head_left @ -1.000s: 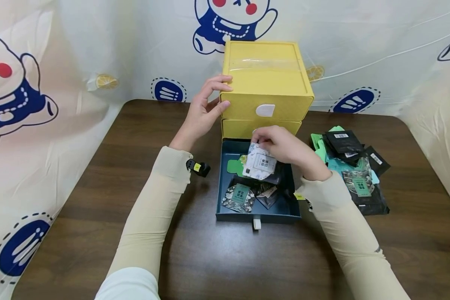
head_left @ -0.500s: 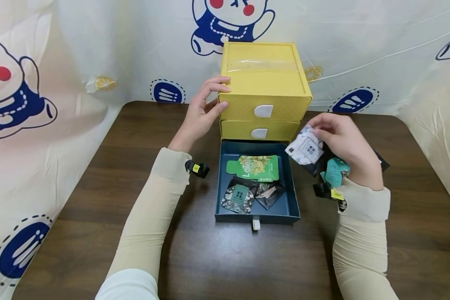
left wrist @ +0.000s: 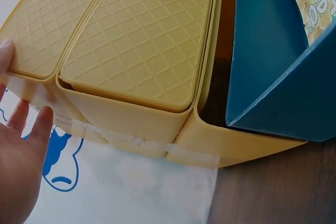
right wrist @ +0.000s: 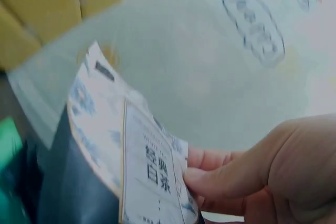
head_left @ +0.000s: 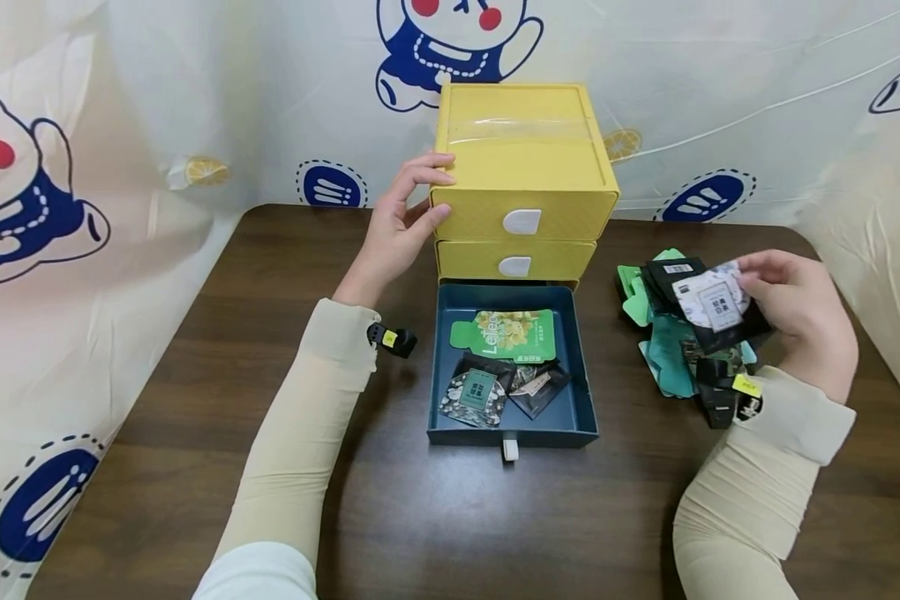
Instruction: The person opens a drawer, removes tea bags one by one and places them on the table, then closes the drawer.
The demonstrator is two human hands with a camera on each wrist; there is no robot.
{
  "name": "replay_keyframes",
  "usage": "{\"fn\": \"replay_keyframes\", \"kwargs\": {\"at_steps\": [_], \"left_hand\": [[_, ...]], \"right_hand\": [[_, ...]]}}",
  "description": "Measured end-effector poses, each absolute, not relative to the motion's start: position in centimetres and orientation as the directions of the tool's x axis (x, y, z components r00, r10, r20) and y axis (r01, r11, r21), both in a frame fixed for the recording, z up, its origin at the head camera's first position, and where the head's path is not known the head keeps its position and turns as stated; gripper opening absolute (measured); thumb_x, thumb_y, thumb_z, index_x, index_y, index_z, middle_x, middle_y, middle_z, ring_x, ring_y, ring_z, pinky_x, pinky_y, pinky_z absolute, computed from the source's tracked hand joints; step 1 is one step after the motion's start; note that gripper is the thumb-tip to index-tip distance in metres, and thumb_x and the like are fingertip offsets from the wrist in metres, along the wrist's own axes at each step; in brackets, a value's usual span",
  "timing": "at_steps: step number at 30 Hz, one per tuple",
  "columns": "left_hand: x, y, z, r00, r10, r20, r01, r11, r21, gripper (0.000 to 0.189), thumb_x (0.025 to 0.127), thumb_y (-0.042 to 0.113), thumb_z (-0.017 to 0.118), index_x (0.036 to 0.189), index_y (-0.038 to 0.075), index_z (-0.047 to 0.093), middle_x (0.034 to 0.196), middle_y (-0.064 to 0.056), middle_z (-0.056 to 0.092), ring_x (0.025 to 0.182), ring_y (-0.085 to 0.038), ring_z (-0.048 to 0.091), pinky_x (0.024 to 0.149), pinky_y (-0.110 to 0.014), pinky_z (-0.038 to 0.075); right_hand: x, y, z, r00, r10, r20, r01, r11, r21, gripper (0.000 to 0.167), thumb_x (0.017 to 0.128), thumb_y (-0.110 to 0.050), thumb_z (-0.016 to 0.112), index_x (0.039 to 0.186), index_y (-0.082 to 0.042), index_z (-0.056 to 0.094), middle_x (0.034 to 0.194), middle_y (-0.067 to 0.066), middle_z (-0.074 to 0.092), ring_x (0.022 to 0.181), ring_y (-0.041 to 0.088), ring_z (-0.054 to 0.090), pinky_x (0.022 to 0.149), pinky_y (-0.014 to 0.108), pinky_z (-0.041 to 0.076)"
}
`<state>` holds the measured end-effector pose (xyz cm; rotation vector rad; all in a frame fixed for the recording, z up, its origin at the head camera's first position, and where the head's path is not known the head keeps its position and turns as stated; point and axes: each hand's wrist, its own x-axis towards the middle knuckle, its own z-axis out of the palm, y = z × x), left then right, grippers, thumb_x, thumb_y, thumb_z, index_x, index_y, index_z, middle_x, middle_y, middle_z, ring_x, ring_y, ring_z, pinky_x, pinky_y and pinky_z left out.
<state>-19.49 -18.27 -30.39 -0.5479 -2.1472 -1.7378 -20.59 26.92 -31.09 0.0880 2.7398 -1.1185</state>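
My right hand (head_left: 806, 312) pinches a white, blue-patterned tea sachet (head_left: 712, 300) by its edge, thumb on the printed face. A black sachet (right wrist: 84, 171) lies behind it, overlapped by the white one. Both are over a pile of black, green and teal packets (head_left: 671, 358) on the right. My left hand (head_left: 401, 221) rests against the left side of the yellow drawer box (head_left: 528, 158), fingers fairly straight. The box's dark blue bottom drawer (head_left: 555, 437) is pulled out. Inside it are a green flowered packet (head_left: 513, 335), a black patterned sachet (head_left: 476, 392) and smaller dark sachets (head_left: 538, 392).
Two upper drawers with white tabs (head_left: 522, 221) are closed. A small white pull tab (head_left: 510, 450) sticks out from the open drawer's front. Dark wooden table (head_left: 495, 533) lies below, and a printed white cloth (head_left: 255, 100) hangs behind it.
My right hand has lifted the white sachet and a black one out of the drawer and carried them right, over the pile. The left hand stays on the box.
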Motion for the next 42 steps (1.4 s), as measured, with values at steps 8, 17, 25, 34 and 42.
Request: {"fn": "replay_keyframes", "kwargs": {"at_steps": [8, 17, 25, 34, 42], "left_hand": [[-19.7, -18.2, -30.6, -0.873, 0.079, 0.481, 0.487, 0.183, 0.854, 0.023, 0.096, 0.001, 0.060, 0.119, -0.002, 0.055, 0.148, -0.008, 0.047, 0.146, -0.009, 0.033, 0.114, -0.049, 0.041], [-19.8, -18.2, -30.9, -0.858, 0.083, 0.507, 0.514, 0.164, 0.842, 0.023, 0.096, 0.001, 0.061, 0.118, -0.001, 0.056, 0.148, -0.006, 0.049, 0.147, -0.010, 0.033, 0.113, -0.050, 0.043], [-19.8, -18.2, -31.0, -0.842, 0.088, 0.532, 0.539, 0.162, 0.827, 0.024, 0.096, 0.002, 0.060, 0.119, -0.001, 0.056, 0.148, -0.007, 0.049, 0.145, -0.012, 0.035, 0.112, -0.052, 0.043], [-19.6, -18.4, -31.1, -0.851, 0.083, 0.518, 0.524, 0.183, 0.832, 0.024, 0.097, 0.003, 0.060, 0.120, 0.000, 0.056, 0.148, -0.006, 0.048, 0.146, -0.011, 0.034, 0.114, -0.052, 0.041], [-19.7, -18.3, -31.1, -0.848, 0.090, 0.522, 0.530, 0.182, 0.828, 0.024, 0.097, 0.002, 0.060, 0.120, 0.000, 0.055, 0.149, -0.007, 0.048, 0.146, -0.012, 0.034, 0.114, -0.053, 0.041]], "right_hand": [[-20.9, 30.5, -33.4, -0.899, 0.072, -0.433, 0.359, 0.686, -0.632, 0.039, 0.105, -0.027, 0.041, 0.137, -0.005, 0.044, 0.115, 0.008, 0.049, 0.100, 0.024, 0.046, 0.072, 0.026, 0.048], [-21.4, 30.0, -35.0, -0.897, 0.055, -0.439, 0.343, 0.713, -0.611, 0.043, 0.104, -0.017, 0.043, 0.141, 0.004, 0.041, 0.121, 0.016, 0.047, 0.103, 0.026, 0.044, 0.074, 0.024, 0.046], [-21.3, 29.2, -34.8, -0.904, 0.066, -0.422, 0.332, 0.730, -0.598, 0.042, 0.102, -0.012, 0.047, 0.140, 0.005, 0.043, 0.122, 0.021, 0.045, 0.102, 0.029, 0.042, 0.072, 0.029, 0.040], [-20.9, 28.3, -33.3, -0.894, 0.187, -0.407, 0.426, 0.639, -0.641, 0.042, 0.105, -0.019, 0.044, 0.141, 0.001, 0.043, 0.125, 0.017, 0.051, 0.108, 0.030, 0.050, 0.102, 0.060, 0.039], [-20.6, 23.2, -30.6, -0.990, 0.020, -0.142, 0.108, 0.755, -0.646, 0.039, 0.104, -0.021, 0.047, 0.131, 0.006, 0.055, 0.093, -0.005, 0.065, 0.067, -0.008, 0.053, 0.072, 0.024, 0.042]]}}
